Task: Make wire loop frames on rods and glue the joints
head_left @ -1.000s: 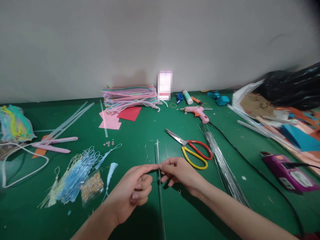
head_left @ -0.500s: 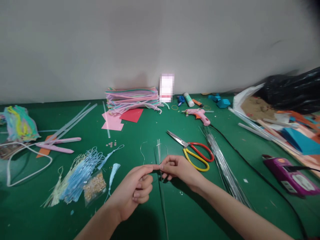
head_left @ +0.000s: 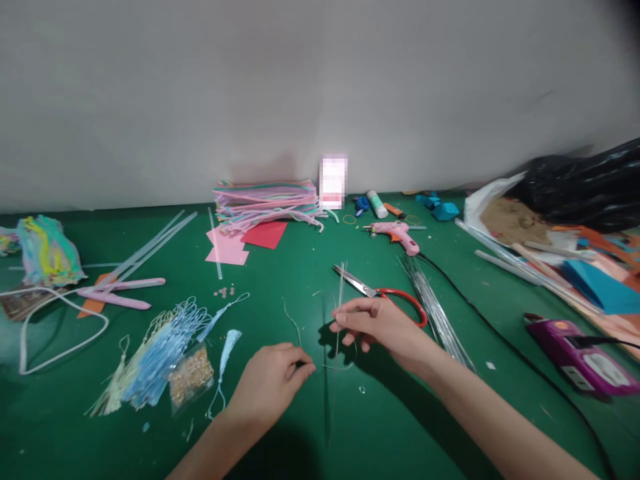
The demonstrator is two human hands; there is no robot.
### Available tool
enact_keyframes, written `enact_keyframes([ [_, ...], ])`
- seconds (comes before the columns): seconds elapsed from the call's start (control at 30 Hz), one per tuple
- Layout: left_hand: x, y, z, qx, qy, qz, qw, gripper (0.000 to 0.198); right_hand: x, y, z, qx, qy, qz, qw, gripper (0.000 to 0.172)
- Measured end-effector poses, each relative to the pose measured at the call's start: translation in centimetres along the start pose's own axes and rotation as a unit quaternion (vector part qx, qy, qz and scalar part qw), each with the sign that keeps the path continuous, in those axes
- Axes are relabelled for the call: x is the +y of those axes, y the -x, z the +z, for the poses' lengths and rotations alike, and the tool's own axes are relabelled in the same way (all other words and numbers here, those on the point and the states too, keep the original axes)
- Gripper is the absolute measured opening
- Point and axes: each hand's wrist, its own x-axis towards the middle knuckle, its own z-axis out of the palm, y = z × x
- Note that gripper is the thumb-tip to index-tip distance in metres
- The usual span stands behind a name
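Clutter covers the green table point(head_left: 280, 267) before us. At the far left we see a heap of pastel fuzzy stems point(head_left: 47, 250), then a loop of white cord point(head_left: 60, 337) and a pair of pink plastic tongs point(head_left: 120, 293). Next comes a fan of pale blue thread tassels point(head_left: 160, 347), with a small clear bag of gold beads point(head_left: 189, 373) just beside it. Near the middle, our left hand point(head_left: 273, 385) sits low over the table, back upward, its fingertips pinched tight on a thin curved silver wire point(head_left: 293, 323) that rises from the pinch and bends away toward the wall. Our right hand point(head_left: 380, 323) is a little to the right and farther back, apart from the left. Its thumb and forefinger are closed on a straight silver rod point(head_left: 341, 293), which stands nearly upright with its top leaning slightly right. We cannot tell whether rod and wire meet below the hands. Behind the right hand lie red-handled steel scissors point(head_left: 365, 285), partly hidden by it, and just beyond is a bundle of long silver wires point(head_left: 435, 310). A pink glue gun point(head_left: 397, 235) rests farther back, and a purple power strip point(head_left: 580, 347) sits at the right.
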Motion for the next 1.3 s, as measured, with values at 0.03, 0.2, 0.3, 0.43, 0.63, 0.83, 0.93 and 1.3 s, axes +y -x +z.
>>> enact_keyframes([
  [0.03,-0.4,0.1,0.1,0.003,-0.043,0.024,0.999,0.017,-0.4,0.1,-0.4,0.012,0.007,-0.013,1.0,0.029],
  [0.2,-0.8,0.2,-0.9,0.042,-0.096,0.053,0.993,0.023,-2.3,1.2,-1.5,0.091,0.032,-0.088,0.991,0.028],
  [0.3,0.9,-0.2,-1.4,0.066,-0.035,0.061,0.995,0.022,-3.4,2.1,-0.7,0.103,0.052,-0.138,0.984,0.028],
  [0.43,3.7,-0.7,-0.3,0.046,0.133,0.094,0.986,0.028,-4.2,3.0,1.6,0.096,0.097,-0.204,0.969,0.026],
  [0.63,4.7,-0.6,1.3,0.046,0.265,0.09,0.959,0.015,-4.5,4.3,2.9,0.106,0.158,-0.273,0.943,0.015],
  [0.83,3.4,-0.9,1.0,-0.074,0.312,0.104,0.942,0.014,-5.4,5.2,2.7,-0.011,0.07,-0.26,0.963,0.023],
  [0.93,3.0,-0.9,1.3,-0.072,0.313,0.105,0.941,0.015,-5.6,5.1,2.8,-0.021,0.058,-0.249,0.966,0.023],
  [1.3,1.4,-0.3,0.6,-0.238,0.436,0.101,0.862,0.026,-5.7,4.3,1.4,-0.216,-0.023,-0.198,0.956,0.013],
])
